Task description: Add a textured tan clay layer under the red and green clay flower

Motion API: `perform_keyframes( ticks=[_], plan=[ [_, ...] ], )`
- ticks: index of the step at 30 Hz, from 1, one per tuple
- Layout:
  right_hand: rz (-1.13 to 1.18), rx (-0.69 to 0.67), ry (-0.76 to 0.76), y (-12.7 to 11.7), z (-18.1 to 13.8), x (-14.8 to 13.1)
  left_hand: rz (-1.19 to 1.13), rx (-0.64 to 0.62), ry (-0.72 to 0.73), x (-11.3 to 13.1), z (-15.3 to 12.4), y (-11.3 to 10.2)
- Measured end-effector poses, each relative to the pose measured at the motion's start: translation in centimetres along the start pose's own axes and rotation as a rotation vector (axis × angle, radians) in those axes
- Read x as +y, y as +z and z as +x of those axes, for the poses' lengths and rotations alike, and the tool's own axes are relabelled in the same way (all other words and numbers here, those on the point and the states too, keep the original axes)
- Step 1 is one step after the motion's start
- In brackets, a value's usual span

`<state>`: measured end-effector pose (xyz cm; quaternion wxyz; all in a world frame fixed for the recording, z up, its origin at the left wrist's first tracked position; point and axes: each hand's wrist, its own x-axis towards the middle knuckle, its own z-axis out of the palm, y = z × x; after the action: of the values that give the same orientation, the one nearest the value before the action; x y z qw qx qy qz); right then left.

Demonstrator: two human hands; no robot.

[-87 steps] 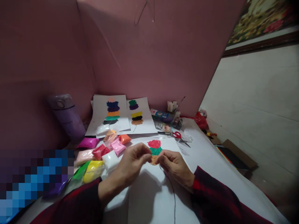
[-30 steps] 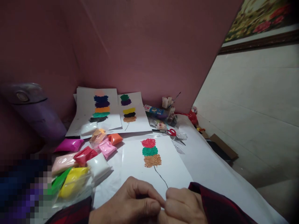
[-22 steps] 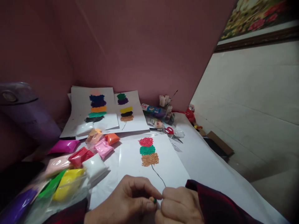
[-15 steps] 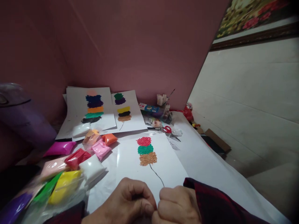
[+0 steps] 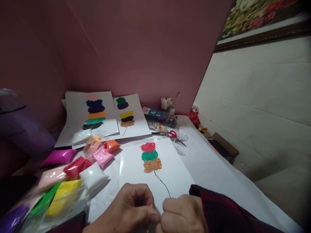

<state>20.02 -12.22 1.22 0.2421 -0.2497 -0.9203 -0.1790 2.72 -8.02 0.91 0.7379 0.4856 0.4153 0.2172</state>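
Low over the front of a white sheet, my left hand is closed in a pinch. A tiny tan bit shows at its fingertips, too small to name. My right hand is curled into a fist beside it, knuckles up, hiding whatever its fingers hold. The two hands touch or nearly touch at the thumbs. Beyond them on the sheet are textured bands of red, green and tan clay. A thin dark curved line runs from the tan band towards my right hand.
Several coloured clay packets lie at left, including a yellow packet and a white packet. Decorated sheets lean at the back. Red-handled scissors lie near a bagged bundle. A purple bottle stands far left.
My left thumb and forefinger have shifted slightly left, and a tan bit now shows between them. My right hand stays a fist. The whole view has shifted a little.
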Motion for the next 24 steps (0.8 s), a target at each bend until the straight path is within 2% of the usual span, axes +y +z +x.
perform_keyframes(
  ticks=[4,6,8,11,16,19,22,24],
  plan=[
    [0.034,-0.002,-0.208,0.3,0.1,1.6,0.041,-0.054,0.104,-0.8,0.5,-0.7],
    [0.057,0.017,-0.338,0.6,0.3,2.2,0.001,-0.049,0.139,-1.4,0.9,-1.0],
    [0.078,0.046,-0.407,0.9,0.4,2.6,-0.040,-0.019,0.158,-1.9,1.2,-1.2],
    [0.112,0.055,-0.396,1.0,0.6,2.6,-0.017,0.006,0.182,-1.9,1.3,-1.2],
    [0.157,0.001,-0.376,1.1,0.9,2.6,0.035,0.019,0.324,-1.0,0.8,-1.1],
    [0.149,0.073,-0.335,1.3,0.9,2.5,0.023,0.022,0.295,-1.0,0.7,-1.2],
    [0.129,0.169,-0.235,1.0,0.8,1.6,0.030,0.022,0.256,-1.4,0.8,-1.2],
    [0.113,0.145,-0.109,0.5,0.7,0.8,0.057,0.023,0.247,-1.4,0.8,-1.3]
  ],
)
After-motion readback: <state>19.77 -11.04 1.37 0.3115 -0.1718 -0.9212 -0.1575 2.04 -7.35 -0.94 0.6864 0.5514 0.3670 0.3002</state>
